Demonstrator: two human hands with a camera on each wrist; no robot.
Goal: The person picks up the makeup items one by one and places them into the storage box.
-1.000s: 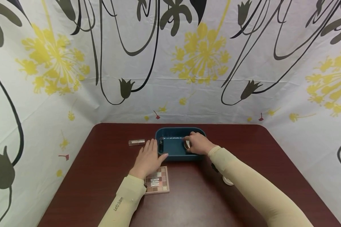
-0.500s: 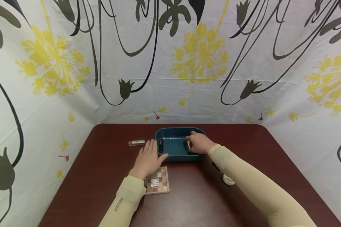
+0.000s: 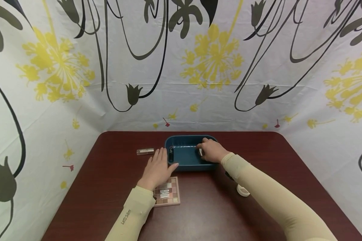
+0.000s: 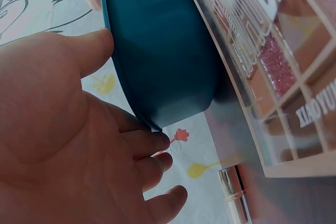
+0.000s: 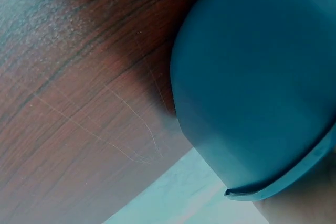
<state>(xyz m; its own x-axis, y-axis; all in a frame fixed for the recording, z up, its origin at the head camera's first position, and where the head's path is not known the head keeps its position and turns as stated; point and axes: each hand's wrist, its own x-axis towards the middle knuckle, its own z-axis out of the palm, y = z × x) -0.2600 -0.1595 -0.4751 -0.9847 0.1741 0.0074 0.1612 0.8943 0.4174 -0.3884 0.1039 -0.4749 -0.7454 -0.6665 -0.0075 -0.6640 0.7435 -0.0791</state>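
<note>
My left hand (image 3: 156,170) lies with straight, relaxed fingers against the left end of a blue tray (image 3: 184,167). In the left wrist view its thumb and fingertips touch the tray's rim (image 4: 118,77). Inside the tray's right end, my right hand (image 3: 212,151) grips a small round cosmetic case (image 3: 200,152), mostly covered by the fingers. The right wrist view has the tray's outer wall (image 5: 252,87) in front of that hand. Partly under the left wrist is an eyeshadow palette (image 3: 166,192) with a clear lid, seen close up in the left wrist view.
A clear lip gloss tube (image 3: 145,151) with a silvery cap lies left of the tray. A small dark item (image 3: 171,154) is at the tray's left inner end. Beside the right forearm sits a white round container (image 3: 243,191). Patterned cloth hangs around the dark red table (image 3: 114,160).
My right hand has shifted slightly right inside the tray with the round case, which is now more hidden by the fingers. The left hand has stayed in place.
</note>
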